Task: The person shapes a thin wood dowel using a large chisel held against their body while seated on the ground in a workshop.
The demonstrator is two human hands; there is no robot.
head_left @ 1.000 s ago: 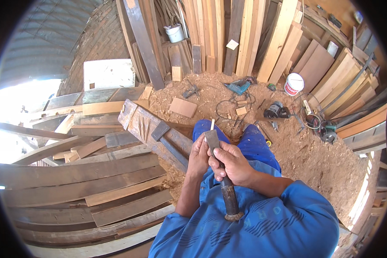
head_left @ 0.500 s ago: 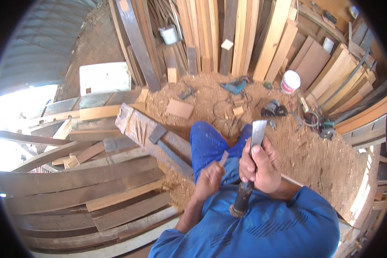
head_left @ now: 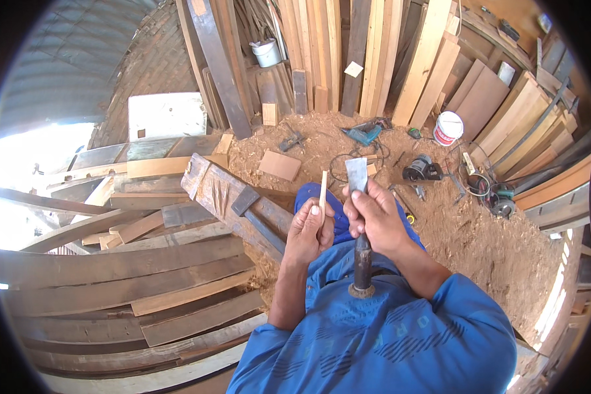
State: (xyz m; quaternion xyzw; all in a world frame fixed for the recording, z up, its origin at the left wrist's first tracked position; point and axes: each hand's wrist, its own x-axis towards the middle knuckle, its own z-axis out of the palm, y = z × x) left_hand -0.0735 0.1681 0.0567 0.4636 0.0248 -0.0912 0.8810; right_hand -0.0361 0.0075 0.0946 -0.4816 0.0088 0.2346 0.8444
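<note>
A thin, pale wooden stick stands upright in my left hand, pinched between thumb and fingers. My right hand is closed around a chisel near its blade. The wide steel blade points away from me, and the dark handle hangs down toward my shirt. Stick and chisel are side by side, apart from each other. A hammer with a dark head and long handle lies on a worn wooden beam to the left of my hands.
Planks are stacked along the left. Boards lean upright at the back. Power tools and cables lie on the sawdust floor, with a white bucket beyond. A flat wood piece rests past my knee.
My left hand has risen, and the stick now stands upright. My right hand has shifted left with the chisel, bringing it closer to the stick. The chisel blade now shows its broad face.
</note>
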